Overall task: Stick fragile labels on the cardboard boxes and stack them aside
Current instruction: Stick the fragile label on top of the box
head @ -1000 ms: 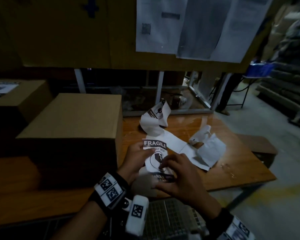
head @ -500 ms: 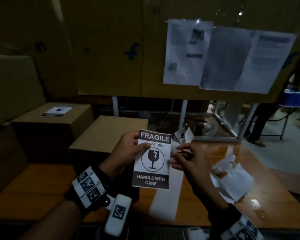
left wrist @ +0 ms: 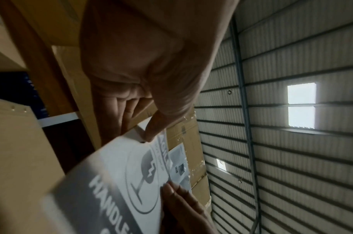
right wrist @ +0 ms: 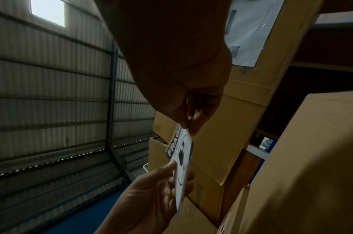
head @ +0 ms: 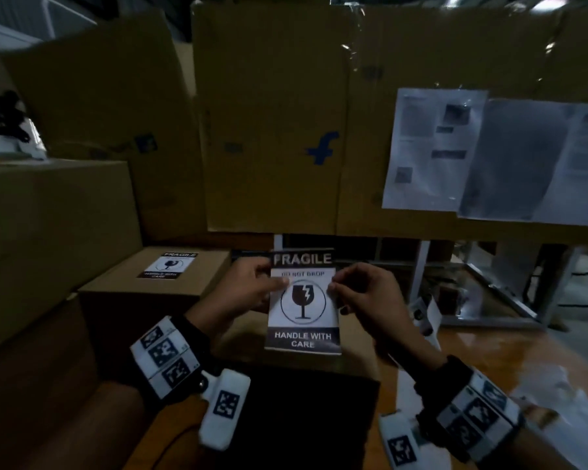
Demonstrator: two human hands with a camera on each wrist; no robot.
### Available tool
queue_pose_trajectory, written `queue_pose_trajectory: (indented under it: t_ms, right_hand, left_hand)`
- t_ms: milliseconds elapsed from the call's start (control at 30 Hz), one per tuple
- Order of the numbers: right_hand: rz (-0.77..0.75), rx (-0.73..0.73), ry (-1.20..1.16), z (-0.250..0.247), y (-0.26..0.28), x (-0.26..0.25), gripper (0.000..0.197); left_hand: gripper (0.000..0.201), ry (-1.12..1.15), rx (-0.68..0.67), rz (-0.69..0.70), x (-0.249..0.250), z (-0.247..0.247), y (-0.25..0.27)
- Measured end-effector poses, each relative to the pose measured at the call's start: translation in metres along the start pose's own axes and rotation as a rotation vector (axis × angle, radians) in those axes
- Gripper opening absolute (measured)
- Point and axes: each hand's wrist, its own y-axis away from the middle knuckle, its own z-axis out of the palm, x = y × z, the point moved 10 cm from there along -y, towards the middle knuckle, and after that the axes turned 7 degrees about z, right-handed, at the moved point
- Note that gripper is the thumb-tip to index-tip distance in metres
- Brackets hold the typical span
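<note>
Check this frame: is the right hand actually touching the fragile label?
Touching. In the head view the right hand pinches the fragile label at its right edge; the right wrist view shows its fingers closed on the label's top.

Both hands [head: 306, 296] raised, fingertips pinched

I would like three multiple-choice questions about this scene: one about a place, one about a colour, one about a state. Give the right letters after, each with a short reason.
1. Where is the box that already has a label?
A. behind the left hand
B. on the floor at the right
C. on top of the tall cardboard wall

2. What colour is the logo on the cardboard wall?
A. red
B. blue
C. green

3. How is the loose label held?
A. lying flat on the table
B. by the right hand alone
C. pinched by both hands at its side edges

Answers:
1 A: the labelled box sits just beyond the left hand.
2 B: the logo is blue.
3 C: the left hand and right hand each pinch the label.
</note>
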Motion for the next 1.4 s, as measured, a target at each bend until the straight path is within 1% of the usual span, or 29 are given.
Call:
queue_pose_trajectory:
  t_ms: [100, 200, 267, 367, 467, 500, 567, 633, 867, 1067, 1267, 1400]
  right_hand:
    - [0.036, -0.004, -0.002, 0.014, -0.023, -0.004, 0.002]
    - [0.128, -0.076, -0.049, 0.029, -0.043, 0.007, 0.003]
    - [0.19, -0.118, -0.031, 0.034, -0.054, 0.018, 0.005]
    - [0.266, -0.176, 0.068, 0.036, -0.066, 0.034, 0.011]
    - [0.335, -0.226, 0.13, 0.035, -0.072, 0.054, 0.005]
    - [0.352, -0.235, 0.139, 0.035, -0.074, 0.061, 0.006]
    - [0.363, -0.245, 0.174, 0.035, -0.075, 0.072, 0.013]
    - [0.356, -0.25, 0.22, 0.036, -0.076, 0.08, 0.016]
    - [0.367, -0.252, 0.265, 0.042, -0.085, 0.097, 0.011]
    - [0.347, -0.252, 0.398, 0.047, -0.086, 0.095, 0.018]
    - [0.344, -0.235, 0.447, 0.05, -0.082, 0.09, 0.022]
    - [0.32, -0.256, 0.572, 0.055, -0.081, 0.085, 0.021]
  left_hand:
    - [0.019, 0.003, -0.02, -0.059, -0.005, -0.016, -0.02]
    - [0.032, -0.055, -0.06, -0.071, -0.008, -0.021, -0.04]
    - [0.042, -0.097, -0.082, -0.072, -0.015, -0.02, -0.053]
    - [0.062, -0.152, -0.119, -0.082, -0.03, -0.011, -0.068]
    - [0.08, -0.231, -0.188, -0.056, -0.043, 0.007, -0.078]
    - [0.084, -0.255, -0.213, -0.051, -0.047, 0.013, -0.081]
    - [0.089, -0.288, -0.261, -0.052, -0.054, 0.022, -0.084]
    - [0.091, -0.319, -0.309, -0.059, -0.059, 0.028, -0.085]
    - [0.09, -0.482, -0.418, -0.067, -0.07, 0.039, -0.09]
    - [0.092, -0.665, -0.488, -0.018, -0.072, 0.043, -0.094]
    - [0.089, -0.726, -0.498, 0.001, -0.077, 0.04, -0.097]
    - [0.083, -0.859, -0.524, 0.042, -0.08, 0.043, -0.097]
